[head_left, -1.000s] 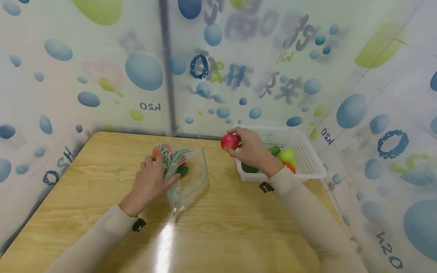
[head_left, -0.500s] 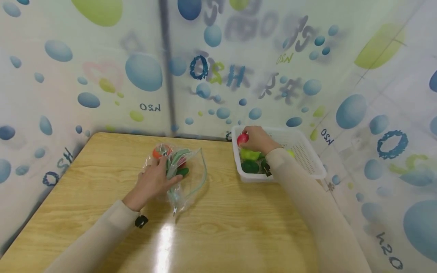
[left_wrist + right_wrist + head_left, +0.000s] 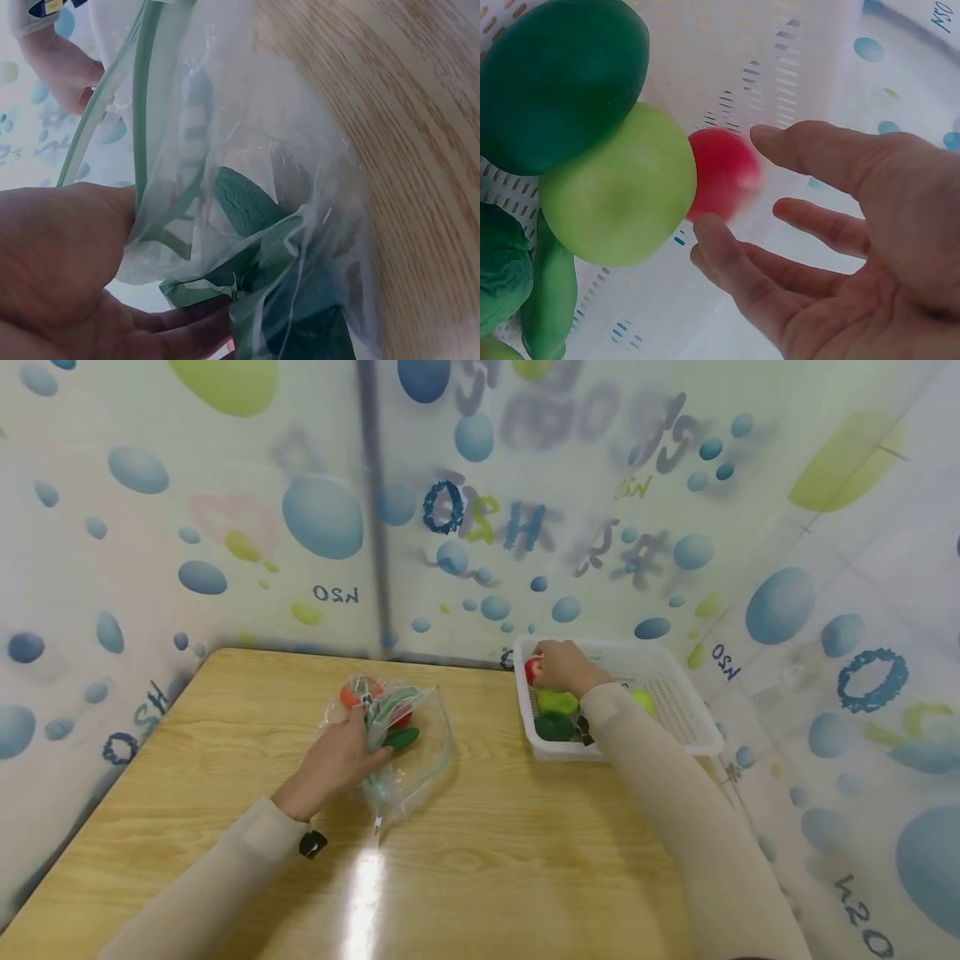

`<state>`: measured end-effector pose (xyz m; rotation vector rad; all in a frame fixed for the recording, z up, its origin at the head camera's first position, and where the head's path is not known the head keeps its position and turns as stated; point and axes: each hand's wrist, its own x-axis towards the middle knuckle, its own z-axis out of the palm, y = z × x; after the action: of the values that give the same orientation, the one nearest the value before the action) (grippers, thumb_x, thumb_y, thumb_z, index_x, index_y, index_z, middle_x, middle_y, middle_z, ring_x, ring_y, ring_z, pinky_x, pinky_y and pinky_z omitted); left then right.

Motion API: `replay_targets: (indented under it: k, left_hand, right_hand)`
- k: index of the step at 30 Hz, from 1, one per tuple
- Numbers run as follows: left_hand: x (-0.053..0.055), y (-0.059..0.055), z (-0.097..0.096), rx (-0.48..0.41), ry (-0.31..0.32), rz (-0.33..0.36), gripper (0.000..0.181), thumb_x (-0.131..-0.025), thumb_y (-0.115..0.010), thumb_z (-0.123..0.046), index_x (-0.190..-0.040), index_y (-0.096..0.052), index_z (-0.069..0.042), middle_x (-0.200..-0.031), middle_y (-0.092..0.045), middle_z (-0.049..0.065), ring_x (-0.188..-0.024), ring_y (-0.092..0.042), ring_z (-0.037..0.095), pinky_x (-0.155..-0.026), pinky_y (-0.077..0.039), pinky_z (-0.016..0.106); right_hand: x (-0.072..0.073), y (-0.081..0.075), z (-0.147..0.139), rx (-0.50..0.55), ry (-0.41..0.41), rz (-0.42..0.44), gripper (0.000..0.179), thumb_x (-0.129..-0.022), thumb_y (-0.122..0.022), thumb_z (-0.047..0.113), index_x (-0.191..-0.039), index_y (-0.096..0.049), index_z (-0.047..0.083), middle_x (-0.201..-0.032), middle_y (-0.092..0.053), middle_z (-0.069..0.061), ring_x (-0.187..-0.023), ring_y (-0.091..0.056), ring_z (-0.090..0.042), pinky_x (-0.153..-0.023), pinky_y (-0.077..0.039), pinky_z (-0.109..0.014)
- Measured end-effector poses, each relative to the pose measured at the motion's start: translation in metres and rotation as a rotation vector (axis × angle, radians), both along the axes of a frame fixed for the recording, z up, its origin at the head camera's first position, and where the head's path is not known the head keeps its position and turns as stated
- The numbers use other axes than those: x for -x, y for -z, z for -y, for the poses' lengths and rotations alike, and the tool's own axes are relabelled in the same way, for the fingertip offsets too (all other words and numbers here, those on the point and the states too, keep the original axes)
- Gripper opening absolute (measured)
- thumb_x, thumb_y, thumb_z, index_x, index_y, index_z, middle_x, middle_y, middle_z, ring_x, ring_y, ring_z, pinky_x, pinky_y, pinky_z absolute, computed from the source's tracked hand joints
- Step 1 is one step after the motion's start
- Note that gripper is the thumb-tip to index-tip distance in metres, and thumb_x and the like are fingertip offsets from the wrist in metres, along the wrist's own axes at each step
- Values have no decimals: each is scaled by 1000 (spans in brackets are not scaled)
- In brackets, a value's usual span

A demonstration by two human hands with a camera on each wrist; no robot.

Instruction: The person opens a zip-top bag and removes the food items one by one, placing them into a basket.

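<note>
Wooden table (image 3: pixel 480 877), left hand (image 3: pixel 335 756) gripping bag (image 3: pixel 418 768) — right hand (image 3: pixel 567 668), fingers parted, beside red fruit (image 3: pixel 721 174)

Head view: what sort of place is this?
Likely a small booth or corner for tabletop work; anything beyond doesn't show. Bubble-patterned walls stand close on three sides of a wooden table, which carries a white basket and a clear bag.

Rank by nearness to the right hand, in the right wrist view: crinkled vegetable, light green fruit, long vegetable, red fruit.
From the right hand:
1. Red fruit, right beside it.
2. Light green fruit, just left of that.
3. Long vegetable, lower left.
4. Crinkled vegetable, at the left edge.
</note>
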<state>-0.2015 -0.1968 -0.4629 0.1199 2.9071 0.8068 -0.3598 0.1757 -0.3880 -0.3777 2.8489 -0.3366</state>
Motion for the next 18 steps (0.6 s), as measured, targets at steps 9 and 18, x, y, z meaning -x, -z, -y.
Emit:
replay_targets:
  k: [9, 18]
  left_hand:
    - [1, -1, 1, -5, 35, -41, 77, -106, -83, -19, -154, -40, 23, -123, -75, 42, -95, -77, 39, -75, -65, 48]
    - [32, 57, 21, -49, 48, -123, 58, -103, -79, -13, -145, -48, 14, -113, -77, 39, -86, -78, 40, -64, -63, 45]
  right_hand:
    - [-9, -12, -2, 49, 6, -75, 63, -109, -77, 13, -166, -56, -3, -156, -66, -27, -126, -61, -38, -118, -59, -54]
    - [-58, -23, 26, 206, -128, -240, 38, -113, -76, 20, -144, -67, -1, -123, -75, -25, -105, -73, -35, -91, -65, -48]
